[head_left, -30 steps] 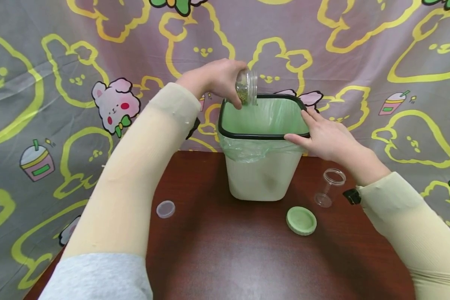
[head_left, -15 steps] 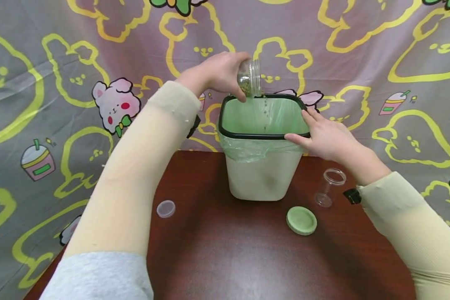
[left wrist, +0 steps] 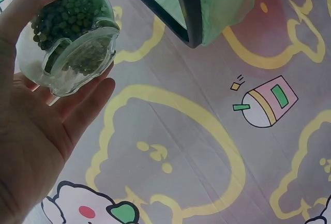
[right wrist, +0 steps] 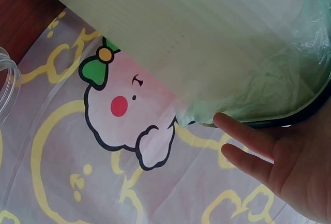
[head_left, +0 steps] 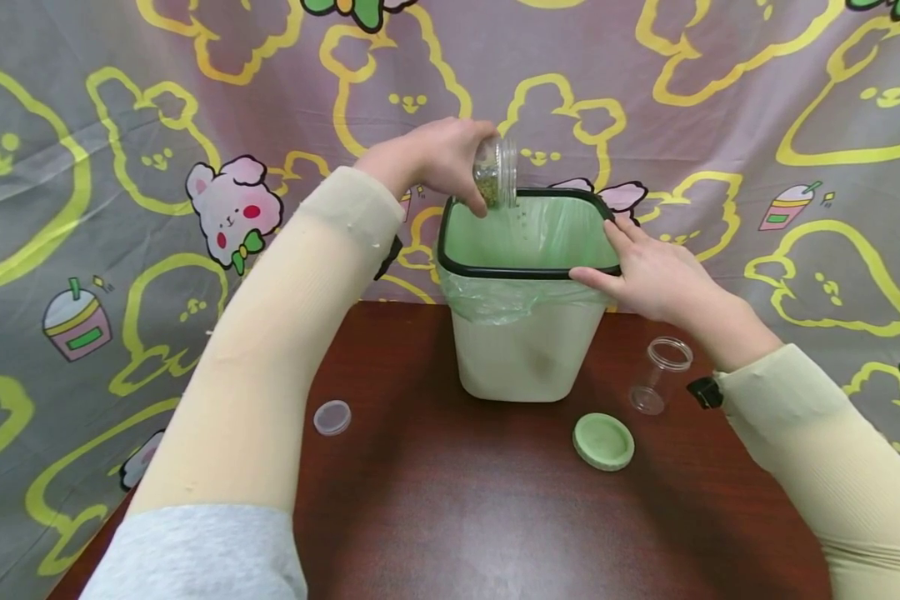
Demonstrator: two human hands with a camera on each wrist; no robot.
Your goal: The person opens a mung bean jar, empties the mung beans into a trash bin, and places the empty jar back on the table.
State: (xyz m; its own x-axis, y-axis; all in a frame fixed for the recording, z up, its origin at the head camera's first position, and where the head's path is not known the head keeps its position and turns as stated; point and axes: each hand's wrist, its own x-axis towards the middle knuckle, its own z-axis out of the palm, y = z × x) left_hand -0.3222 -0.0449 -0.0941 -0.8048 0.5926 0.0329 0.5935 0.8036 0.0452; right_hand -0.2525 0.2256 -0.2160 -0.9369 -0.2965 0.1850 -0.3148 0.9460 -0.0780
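My left hand (head_left: 444,158) grips a clear plastic jar (head_left: 506,171), tipped on its side with its mouth above the left part of a trash bin (head_left: 525,354). Small green beans (left wrist: 75,14), like mung beans, lie inside the jar in the left wrist view. A few specks fall below the jar's mouth. A green plastic bag (head_left: 495,302) lines the pale bin, held under a black rim (head_left: 525,272). On the bin's right corner rests my right hand (head_left: 656,271), thumb on the front rim, fingers at the side; two extended fingers (right wrist: 248,136) show outside the rim.
An upright clear jar (head_left: 648,400) stands right of the bin. Nearby lies a round green lid (head_left: 603,442). A small translucent lid (head_left: 332,418) is on the left of the dark wooden table (head_left: 450,492). A patterned cloth (head_left: 270,100) hangs behind.
The jar in my left hand rose slightly, with beans dropping from it, then came down again to the rim's level. My right hand, the bin and the lids stay in place.
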